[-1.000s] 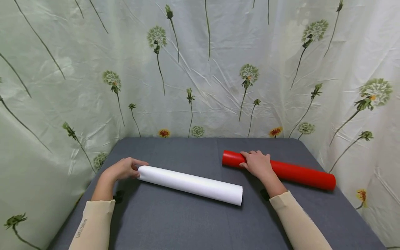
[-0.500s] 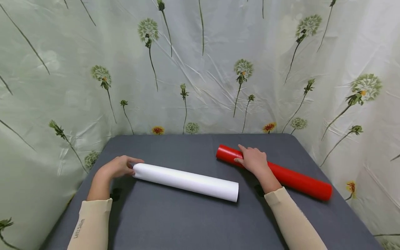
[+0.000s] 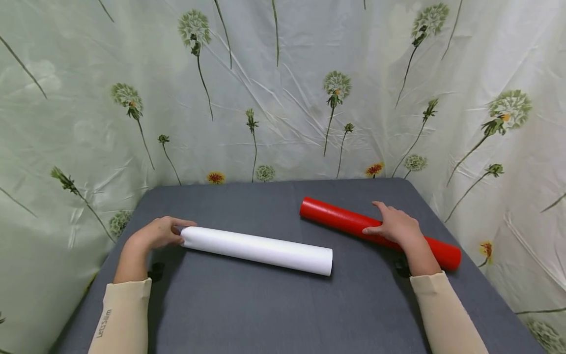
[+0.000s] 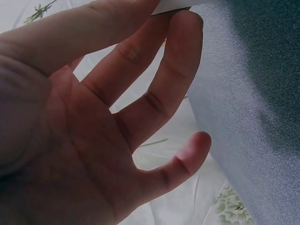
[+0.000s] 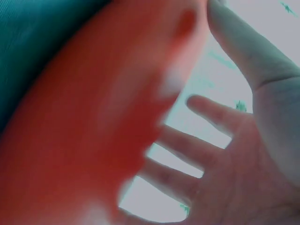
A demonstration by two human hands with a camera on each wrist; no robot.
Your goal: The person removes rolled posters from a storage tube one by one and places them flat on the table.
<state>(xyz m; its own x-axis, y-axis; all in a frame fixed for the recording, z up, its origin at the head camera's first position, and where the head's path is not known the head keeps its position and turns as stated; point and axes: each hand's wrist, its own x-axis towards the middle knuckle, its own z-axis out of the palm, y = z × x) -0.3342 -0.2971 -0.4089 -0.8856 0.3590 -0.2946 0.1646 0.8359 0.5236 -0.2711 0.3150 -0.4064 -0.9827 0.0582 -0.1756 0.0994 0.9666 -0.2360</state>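
Observation:
A white roll [image 3: 261, 250] lies slantwise on the dark grey table. My left hand [image 3: 155, 235] pinches its left end; in the left wrist view only a sliver of the white roll [image 4: 176, 5] shows at the thumb and fingers, and the little finger stands free. Farther back on the right lies a smooth red roll [image 3: 331, 215]. Over its right half is my right hand [image 3: 395, 226], thumb and index finger spread apart. In the right wrist view the fingers are extended and parted beside the red roll [image 5: 89, 122]; whether they touch it, I cannot tell.
The dark grey table [image 3: 247, 314] has rounded far corners. A pale curtain [image 3: 300, 98] printed with dandelions hangs behind it and along both sides. Table surface separates the two rolls.
My right hand has slid rightward along the red roll from near its left end. The red roll's right end sits slightly nearer me. My left hand keeps its pinch. The head view has shifted.

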